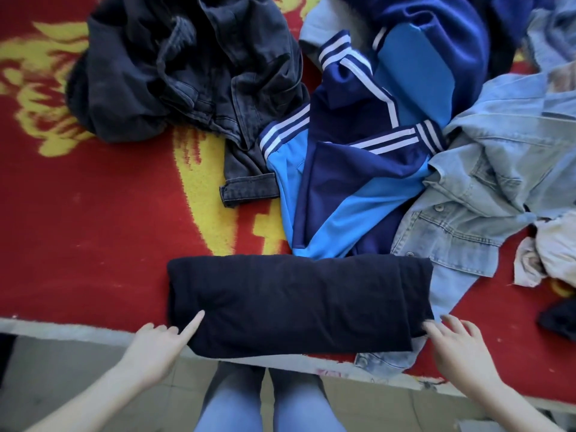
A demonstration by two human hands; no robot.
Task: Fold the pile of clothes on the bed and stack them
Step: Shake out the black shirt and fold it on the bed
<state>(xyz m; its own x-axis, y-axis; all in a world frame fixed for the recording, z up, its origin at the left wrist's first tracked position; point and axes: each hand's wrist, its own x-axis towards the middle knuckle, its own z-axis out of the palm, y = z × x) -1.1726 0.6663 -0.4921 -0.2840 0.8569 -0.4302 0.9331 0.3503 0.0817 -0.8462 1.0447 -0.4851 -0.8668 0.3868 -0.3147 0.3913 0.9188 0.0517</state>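
A dark navy garment [299, 302] lies folded into a wide rectangle at the bed's near edge. My left hand [156, 350] is at its left end, index finger stretched out and touching the cloth, the other fingers curled. At its right end my right hand [458, 347] rests with fingers spread, fingertips at the garment's lower right corner. Neither hand grips the cloth. Behind it lies the unfolded pile: black jeans [187, 67], a blue tracksuit with white stripes [358, 169] and a light denim jacket [486, 194].
The bed carries a red blanket with yellow patterns [78, 213]. A whitish cloth [548, 254] and a small dark item [558, 319] lie at the right. More blue clothes [436, 29] sit at the back. My legs in blue jeans [265, 403] stand against the bed's edge.
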